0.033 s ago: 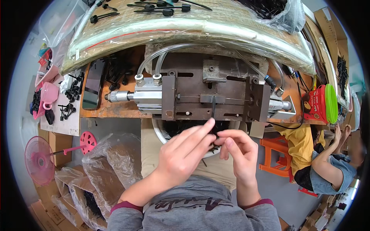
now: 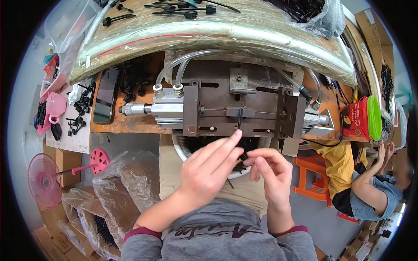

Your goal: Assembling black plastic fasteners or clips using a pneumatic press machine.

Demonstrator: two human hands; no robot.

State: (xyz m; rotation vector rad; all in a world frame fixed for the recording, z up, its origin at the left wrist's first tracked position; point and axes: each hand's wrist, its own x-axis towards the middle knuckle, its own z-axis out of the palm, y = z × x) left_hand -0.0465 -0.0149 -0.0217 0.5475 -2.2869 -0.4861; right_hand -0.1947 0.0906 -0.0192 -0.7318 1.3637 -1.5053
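In front of me is a dark metal fixture (image 2: 220, 126) with a small grey block (image 2: 249, 112) at its middle. A thin black rod (image 2: 240, 119) runs from this block toward me. My left hand (image 2: 204, 174) reaches up to the rod's near end, its index fingertip on the rod and its thumb hidden underneath. My right hand (image 2: 274, 176) is beside it, lower right of the rod. Its fingers are curled with the thumb close to them, and what they hold, if anything, is hidden. Behind both hands, a white-rimmed container (image 2: 179, 148) with dark contents sits at my lap.
Silver air cylinders (image 2: 167, 108) with clear hoses flank the fixture. A phone (image 2: 105, 98) and black parts (image 2: 130, 80) lie to the left. A red tub with a green rim (image 2: 373, 117) stands right. Another person (image 2: 372, 191) sits at the right, near an orange stool (image 2: 311, 174).
My left hand has shifted slightly up and away from me, and the rod's near end has tilted a little left. The right hand has hardly moved.
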